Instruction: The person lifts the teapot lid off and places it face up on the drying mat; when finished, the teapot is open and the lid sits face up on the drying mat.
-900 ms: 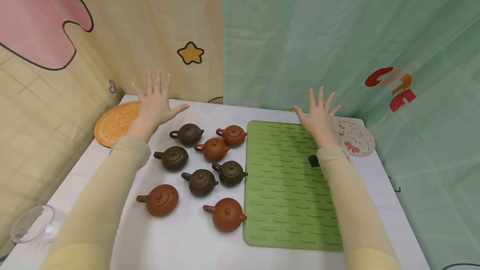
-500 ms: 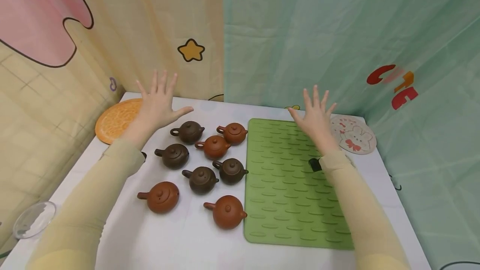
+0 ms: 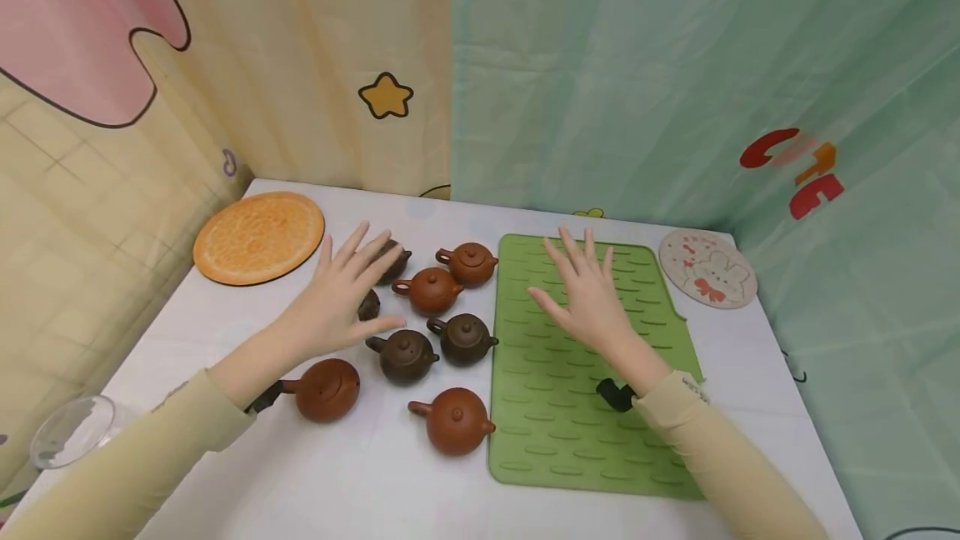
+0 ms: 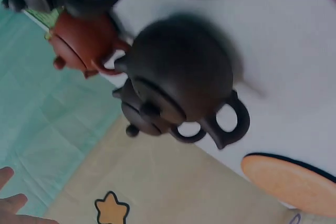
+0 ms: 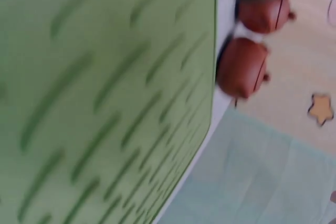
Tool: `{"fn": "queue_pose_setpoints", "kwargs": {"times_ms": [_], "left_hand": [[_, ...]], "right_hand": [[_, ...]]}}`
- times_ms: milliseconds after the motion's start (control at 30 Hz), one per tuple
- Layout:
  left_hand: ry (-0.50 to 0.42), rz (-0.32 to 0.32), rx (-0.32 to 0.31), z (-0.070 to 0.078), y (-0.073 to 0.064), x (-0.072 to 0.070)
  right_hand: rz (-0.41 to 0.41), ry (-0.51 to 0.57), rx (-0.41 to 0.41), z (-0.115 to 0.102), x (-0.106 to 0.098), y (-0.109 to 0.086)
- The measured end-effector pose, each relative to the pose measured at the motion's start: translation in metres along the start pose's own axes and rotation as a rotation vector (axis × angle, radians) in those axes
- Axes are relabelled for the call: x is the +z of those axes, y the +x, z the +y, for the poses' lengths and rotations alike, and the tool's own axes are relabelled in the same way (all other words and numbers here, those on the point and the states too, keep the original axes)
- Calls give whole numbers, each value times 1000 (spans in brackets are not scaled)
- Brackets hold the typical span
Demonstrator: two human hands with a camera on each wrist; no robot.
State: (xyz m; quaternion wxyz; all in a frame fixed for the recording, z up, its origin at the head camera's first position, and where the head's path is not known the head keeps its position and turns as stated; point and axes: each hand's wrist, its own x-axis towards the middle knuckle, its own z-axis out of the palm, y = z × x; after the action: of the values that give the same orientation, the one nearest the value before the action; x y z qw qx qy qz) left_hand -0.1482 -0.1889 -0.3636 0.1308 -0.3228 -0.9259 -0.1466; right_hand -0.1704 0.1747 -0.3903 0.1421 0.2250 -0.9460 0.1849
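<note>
Hands [image 3: 330,302] [image 3: 588,300] spread, gripping nothing; left partly hides two dark teapots [image 3: 401,262] [image 3: 370,306]; orange mat [image 3: 258,237] beyond.

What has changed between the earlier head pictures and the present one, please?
In the head view, the left grip moved down and rightward, partly hiding two dark teapots; the right grip moved down and leftward, over the green mat. The orange round mat is now uncovered. Nothing was taken or let go. Teapots and both mats stayed in place.

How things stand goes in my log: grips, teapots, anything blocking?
Left grip empty, partly hiding two dark teapots from head view. Right grip empty, over green mat. Eight teapots on table beside it.
</note>
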Motion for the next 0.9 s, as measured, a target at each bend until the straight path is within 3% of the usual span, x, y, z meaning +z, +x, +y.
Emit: {"fn": "queue_pose_setpoints", "kwargs": {"times_ms": [267, 467, 567, 767, 900], "left_hand": [[-118, 15, 125, 37, -44, 28], [-185, 17, 184, 53, -61, 46], [-229, -13, 171, 57, -64, 52], [-320, -114, 78, 61, -70, 64], [-351, -159, 42, 64, -70, 73]], "right_hand": [[-18, 99, -188, -44, 23, -34], [-119, 174, -282, -70, 35, -54], [-150, 229, -323, -78, 40, -60], [-152, 356, -413, -88, 49, -66], [-163, 425, -426, -90, 54, -68]]}}
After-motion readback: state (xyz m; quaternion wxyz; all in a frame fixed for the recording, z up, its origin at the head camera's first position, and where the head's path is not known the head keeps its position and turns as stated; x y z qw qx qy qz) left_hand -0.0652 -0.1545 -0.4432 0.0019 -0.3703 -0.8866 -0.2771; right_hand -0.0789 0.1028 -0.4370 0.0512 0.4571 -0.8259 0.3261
